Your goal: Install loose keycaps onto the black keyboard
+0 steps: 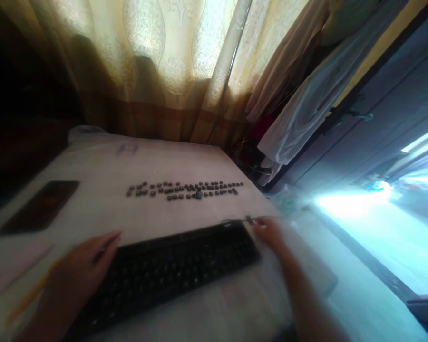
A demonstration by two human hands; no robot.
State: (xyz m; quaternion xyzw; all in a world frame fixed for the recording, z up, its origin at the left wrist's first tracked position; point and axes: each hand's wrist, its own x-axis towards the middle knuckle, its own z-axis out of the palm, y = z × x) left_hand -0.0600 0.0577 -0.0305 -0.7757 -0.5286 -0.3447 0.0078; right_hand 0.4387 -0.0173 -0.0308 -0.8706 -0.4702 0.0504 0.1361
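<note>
A black keyboard (185, 261) lies at a slant before me, blurred by motion. My left hand (89, 263) is at its left end, with thumb and fingers drawn together. Something dark shows between them, too smeared to name. Past the far right corner of the keyboard, my right hand (269, 231) pinches a small dark piece (249, 219). A thin dark cable (231, 221) runs close by this piece. Beyond the keyboard, many small dark keycaps (180, 189) are spread in uneven rows on the white-covered table (185, 159).
A dark flat phone or tablet (41, 207) lies at left. Nearer me are a pinkish strip (23, 261) and an orange stick-like thing (26, 301). A patterned curtain (178, 61) hangs behind the table, with cloths (299, 118) hanging at its right beside a door (371, 95).
</note>
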